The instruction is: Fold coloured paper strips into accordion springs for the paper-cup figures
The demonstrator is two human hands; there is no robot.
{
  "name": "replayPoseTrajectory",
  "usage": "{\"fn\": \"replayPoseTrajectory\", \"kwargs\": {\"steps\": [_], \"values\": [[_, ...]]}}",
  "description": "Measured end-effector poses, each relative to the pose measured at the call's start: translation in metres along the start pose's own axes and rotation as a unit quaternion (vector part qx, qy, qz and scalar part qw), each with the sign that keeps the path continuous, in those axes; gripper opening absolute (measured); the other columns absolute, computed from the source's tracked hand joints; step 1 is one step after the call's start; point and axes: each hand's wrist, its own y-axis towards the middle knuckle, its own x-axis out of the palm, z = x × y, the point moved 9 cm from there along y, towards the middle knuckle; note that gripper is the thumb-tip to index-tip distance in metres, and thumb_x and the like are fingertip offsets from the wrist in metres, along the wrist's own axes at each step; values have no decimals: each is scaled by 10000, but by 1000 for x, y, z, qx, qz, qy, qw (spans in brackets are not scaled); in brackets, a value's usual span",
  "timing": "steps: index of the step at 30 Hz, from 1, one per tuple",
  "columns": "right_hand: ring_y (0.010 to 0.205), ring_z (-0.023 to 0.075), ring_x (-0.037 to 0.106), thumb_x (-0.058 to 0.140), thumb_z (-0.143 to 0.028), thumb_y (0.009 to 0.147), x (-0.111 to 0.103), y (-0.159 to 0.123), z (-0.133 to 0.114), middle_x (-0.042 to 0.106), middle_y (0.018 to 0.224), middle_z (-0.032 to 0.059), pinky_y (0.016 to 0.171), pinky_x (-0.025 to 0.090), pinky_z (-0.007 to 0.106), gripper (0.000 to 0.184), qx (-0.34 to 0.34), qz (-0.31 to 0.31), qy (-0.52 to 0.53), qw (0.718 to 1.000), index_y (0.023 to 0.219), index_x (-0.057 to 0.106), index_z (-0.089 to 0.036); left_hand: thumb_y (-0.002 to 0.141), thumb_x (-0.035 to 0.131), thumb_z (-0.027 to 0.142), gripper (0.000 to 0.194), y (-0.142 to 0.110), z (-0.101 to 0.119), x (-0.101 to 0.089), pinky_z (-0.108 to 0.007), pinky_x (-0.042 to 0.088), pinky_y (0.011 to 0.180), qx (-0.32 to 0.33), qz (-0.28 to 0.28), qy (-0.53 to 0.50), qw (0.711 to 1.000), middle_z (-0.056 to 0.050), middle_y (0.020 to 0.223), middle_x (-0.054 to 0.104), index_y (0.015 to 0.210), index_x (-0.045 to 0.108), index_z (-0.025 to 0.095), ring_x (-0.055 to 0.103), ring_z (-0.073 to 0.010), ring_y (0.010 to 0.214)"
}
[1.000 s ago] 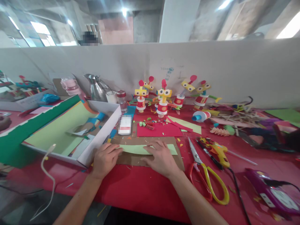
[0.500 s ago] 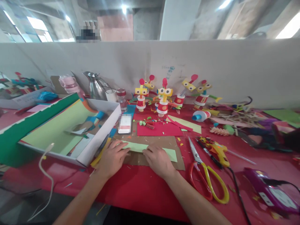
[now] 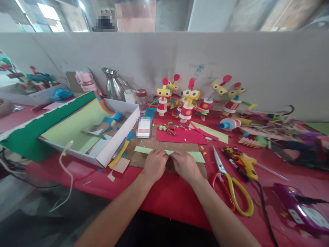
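A light green paper strip (image 3: 144,150) lies crosswise over a brown cardboard sheet (image 3: 136,160) in front of me. My left hand (image 3: 156,164) has its fingers bent onto the middle of the strip. Close beside it, my right hand (image 3: 185,166) pinches the strip's near edge, thumb and fingers together. Both ends of the strip stick out past my hands; the part under my fingers is hidden. Scissors (image 3: 221,168) with red and yellow handles rest on the table to the right, beside a yellow glue gun (image 3: 248,164).
A white box (image 3: 108,154) with coloured paper stands left. Several paper-cup robots (image 3: 186,109) line the back by the partition (image 3: 128,51). A phone (image 3: 143,127) and red paper (image 3: 177,135) lie beyond the cardboard. A purple device (image 3: 300,207) sits at right.
My left hand has moved right from the strip's left end to its middle, closing up to my right hand. The camera view has shifted left and down slightly.
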Motion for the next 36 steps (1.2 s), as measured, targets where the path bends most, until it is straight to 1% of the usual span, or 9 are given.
{"fn": "replayPoseTrajectory", "kwargs": {"steps": [4,9,11,16,20,27,32,36], "values": [[792,161,571,447,-84,850,-1,0,-4,629,841,49,688,387,247,220,-12,-20,3,1000,842,639,-190,829,471,118,215,-2,-11,-2,-339,406,731,-6,25,-22,999,-51,831,608,870,662,206,536,-208,842],[768,161,571,445,-67,834,0,-3,-6,622,812,49,675,387,253,216,-17,-48,-20,998,790,624,-179,796,499,88,155,-1,-5,-5,-326,397,713,15,30,-41,999,-43,820,604,809,616,188,534,-196,822],[778,159,570,442,-67,836,0,-5,-5,619,814,43,690,394,250,215,-19,-40,-4,999,798,622,-179,793,505,90,138,-1,-3,-4,-325,394,701,19,28,-35,999,-40,805,599,777,603,187,536,-194,810],[817,162,563,419,-71,846,0,-9,1,619,839,41,735,411,257,241,-14,6,51,999,843,633,-180,811,492,105,149,-1,-5,-3,-319,396,698,10,26,-31,999,-42,802,601,768,606,190,543,-191,817],[801,165,561,422,-90,851,0,-10,4,620,829,41,722,415,264,236,-12,10,75,997,840,639,-182,818,487,114,153,1,-7,-3,-314,396,694,-3,22,-41,999,-44,808,601,775,612,193,546,-188,817],[749,163,544,420,-123,867,1,-11,8,595,796,39,689,405,267,218,-9,20,69,997,789,613,-185,817,489,126,146,3,-9,-1,-313,397,674,-15,6,-51,999,-46,795,587,762,606,192,550,-188,802],[779,165,544,419,-96,860,3,-10,5,600,804,40,726,399,270,208,-19,20,61,998,805,603,-176,810,498,118,136,3,-5,0,-307,394,665,7,6,-51,999,-42,798,591,756,597,193,544,-187,796],[777,164,542,437,-97,852,2,-11,5,605,805,42,726,392,268,189,-18,22,42,999,801,600,-178,814,486,102,160,3,-3,-1,-316,398,689,9,11,-56,998,-50,808,598,771,611,194,546,-193,819]]}}
